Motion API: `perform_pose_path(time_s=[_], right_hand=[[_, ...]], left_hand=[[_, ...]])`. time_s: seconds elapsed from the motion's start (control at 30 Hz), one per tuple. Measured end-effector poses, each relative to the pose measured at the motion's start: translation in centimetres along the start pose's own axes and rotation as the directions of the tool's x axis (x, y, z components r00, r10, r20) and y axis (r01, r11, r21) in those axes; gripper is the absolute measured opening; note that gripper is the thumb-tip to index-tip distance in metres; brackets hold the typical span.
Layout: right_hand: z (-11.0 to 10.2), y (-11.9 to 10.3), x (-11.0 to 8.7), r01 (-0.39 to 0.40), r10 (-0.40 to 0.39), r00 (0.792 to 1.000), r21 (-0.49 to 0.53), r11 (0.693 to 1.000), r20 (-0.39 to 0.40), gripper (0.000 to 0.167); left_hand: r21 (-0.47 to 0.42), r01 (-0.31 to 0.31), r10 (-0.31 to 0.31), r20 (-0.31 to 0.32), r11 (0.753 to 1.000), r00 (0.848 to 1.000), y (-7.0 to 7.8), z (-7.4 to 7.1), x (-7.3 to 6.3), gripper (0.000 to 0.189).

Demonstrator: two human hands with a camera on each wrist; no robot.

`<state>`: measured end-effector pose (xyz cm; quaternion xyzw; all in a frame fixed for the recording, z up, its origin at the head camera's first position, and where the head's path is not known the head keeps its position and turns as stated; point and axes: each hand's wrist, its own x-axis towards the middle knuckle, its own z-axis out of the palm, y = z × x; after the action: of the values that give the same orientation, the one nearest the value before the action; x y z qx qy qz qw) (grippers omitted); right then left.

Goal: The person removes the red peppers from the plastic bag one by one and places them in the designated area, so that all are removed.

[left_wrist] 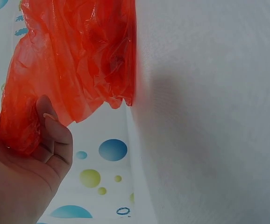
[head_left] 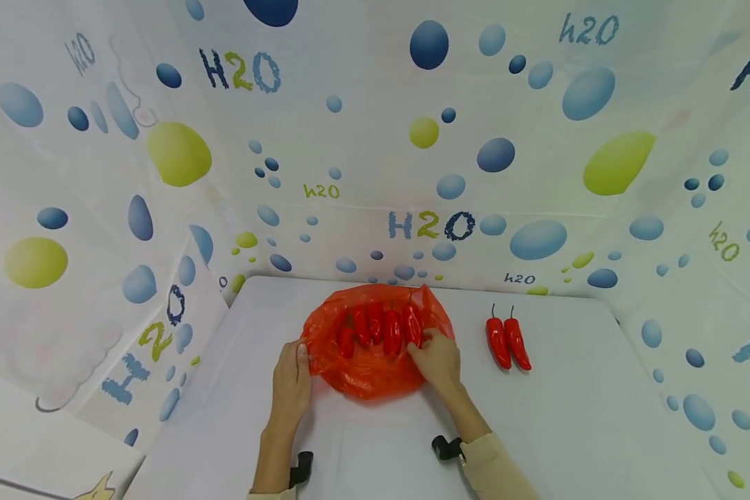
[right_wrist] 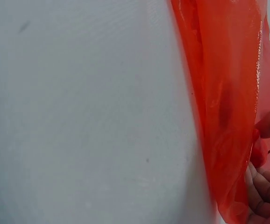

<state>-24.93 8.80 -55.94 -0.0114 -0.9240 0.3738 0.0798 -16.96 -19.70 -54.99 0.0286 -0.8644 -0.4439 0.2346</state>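
A thin red plastic bag (head_left: 369, 389) lies spread wide on the white table, with several glossy red chili peppers (head_left: 392, 332) side by side in it. At the bag's left edge my left hand (head_left: 292, 385) grips bunched plastic; the left wrist view shows the fingers curled round the bag (left_wrist: 30, 126). My right hand (head_left: 440, 357) reaches over the right rim to the lower end of the rightmost chili pepper (head_left: 412, 323). In the right wrist view, thumb and fingers pinch a red pepper end (right_wrist: 259, 151), partly hidden behind the bag's side (right_wrist: 230, 93).
Two more red chili peppers (head_left: 507, 342) with dark stems lie on the table (head_left: 569, 403) to the right of the bag. Behind the table hangs a white curtain (head_left: 375, 146) with blue and green drops and H2O lettering.
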Motion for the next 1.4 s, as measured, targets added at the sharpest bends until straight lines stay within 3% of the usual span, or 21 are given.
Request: perform_pose_path(time_s=[0.27,0.57,0.8,1.4], right_hand=[[-0.4,-0.1,-0.4,0.002,-0.002,1.000,0.045,0.999,-0.001,0.034],[-1.4,-0.5,-1.2,-0.004,0.004,1.000,0.107,0.994,-0.004,0.034],[-1.8,-0.4,-1.5,-0.032,0.031,0.999,0.105,0.994,0.007,0.036],[-4.0,-1.0,-2.2,-0.042,0.040,0.999,0.142,0.989,0.018,0.041]], left_hand=[[0.003,0.030,-0.030,0.015,1.000,0.999,-0.1,0.1,0.0,0.034],[0.016,0.006,-0.006,0.014,1.000,1.000,0.0,0.1,0.0,0.034],[0.007,-0.006,0.006,0.005,1.000,1.000,0.1,0.1,0.0,0.032],[0.021,0.039,-0.040,0.034,0.999,0.999,0.3,0.0,0.0,0.036]])
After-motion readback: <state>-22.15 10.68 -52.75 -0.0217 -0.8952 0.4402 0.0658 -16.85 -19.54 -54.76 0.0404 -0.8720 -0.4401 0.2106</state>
